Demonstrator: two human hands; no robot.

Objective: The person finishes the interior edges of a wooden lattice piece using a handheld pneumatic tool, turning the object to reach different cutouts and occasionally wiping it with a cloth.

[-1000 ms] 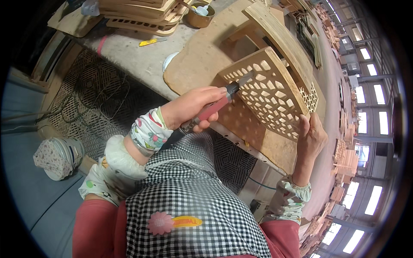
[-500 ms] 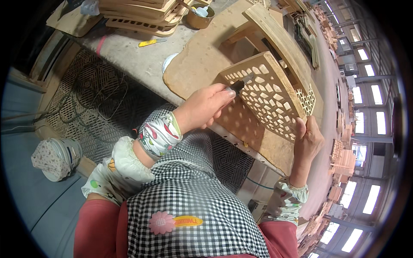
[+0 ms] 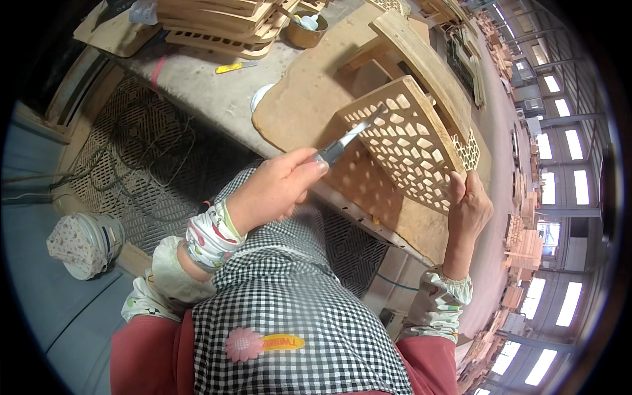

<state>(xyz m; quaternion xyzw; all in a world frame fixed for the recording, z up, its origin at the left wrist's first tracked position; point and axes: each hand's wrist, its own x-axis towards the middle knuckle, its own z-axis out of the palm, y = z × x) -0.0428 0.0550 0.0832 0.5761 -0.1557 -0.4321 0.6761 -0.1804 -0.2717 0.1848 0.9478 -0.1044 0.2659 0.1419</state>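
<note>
The left hand (image 3: 273, 187) swallows most of the handle of the bladed tool (image 3: 353, 133), and I can't tell whether its tip touches the pierced panel (image 3: 431, 156) or hangs just short. On the right hand (image 3: 470, 207), the fingertips are lost behind the panel's edge. That same panel covers part of the wooden frame (image 3: 424, 60) behind it. A round white thing (image 3: 258, 99) lies mostly hidden by the brown sheet (image 3: 296, 89). The stacked wooden pieces (image 3: 217, 27) run off the top, the checked apron (image 3: 296, 376) off the bottom; distant piles (image 3: 523, 248) are too small to make out.
</note>
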